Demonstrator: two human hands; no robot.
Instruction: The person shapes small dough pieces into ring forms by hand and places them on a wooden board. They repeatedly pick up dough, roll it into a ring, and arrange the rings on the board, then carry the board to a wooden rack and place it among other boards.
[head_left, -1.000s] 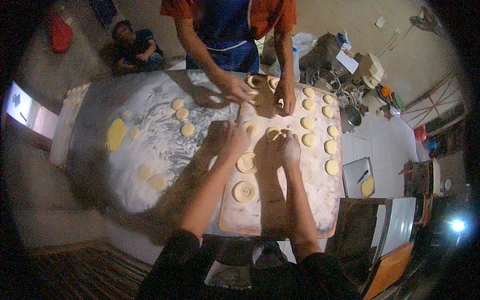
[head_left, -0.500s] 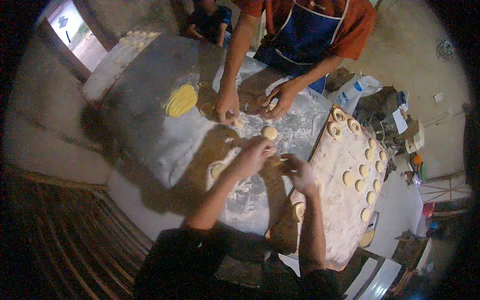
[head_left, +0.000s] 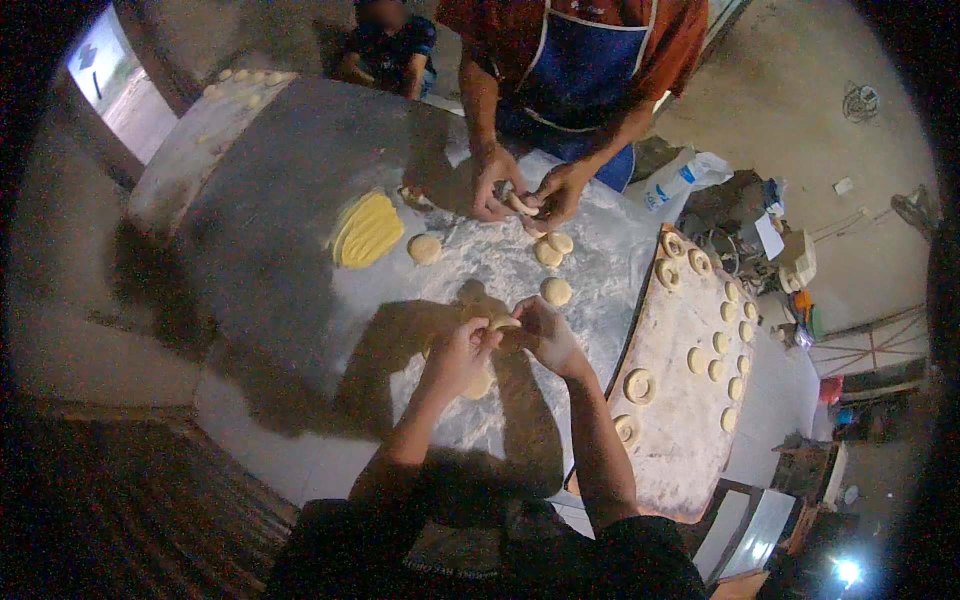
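Observation:
Over the floured tabletop, my left hand (head_left: 463, 352) and my right hand (head_left: 550, 338) meet with bent fingers around a small pale piece of dough (head_left: 505, 323). Both hands pinch it, one from each side. Just beyond them lies a round dough piece (head_left: 555, 291), with a pair of dough rounds (head_left: 548, 252) farther off. Another dough round (head_left: 478, 384) lies partly hidden by my left hand. Across the table a co-worker's hands (head_left: 535, 198) hold a curved piece of dough (head_left: 521, 205).
A wooden board (head_left: 670, 450) on my right bears several dough rings (head_left: 639, 386) and flat dough rounds (head_left: 697, 360). Left of centre sit a yellow ridged mass (head_left: 367, 230) and a dough round (head_left: 424, 249). Another board (head_left: 165, 180) with dough pieces stands far left; someone sits behind.
My right hand has come left from beside the board to meet my left hand at the dough. The co-worker's hands have lifted from the table and come together around a piece of dough.

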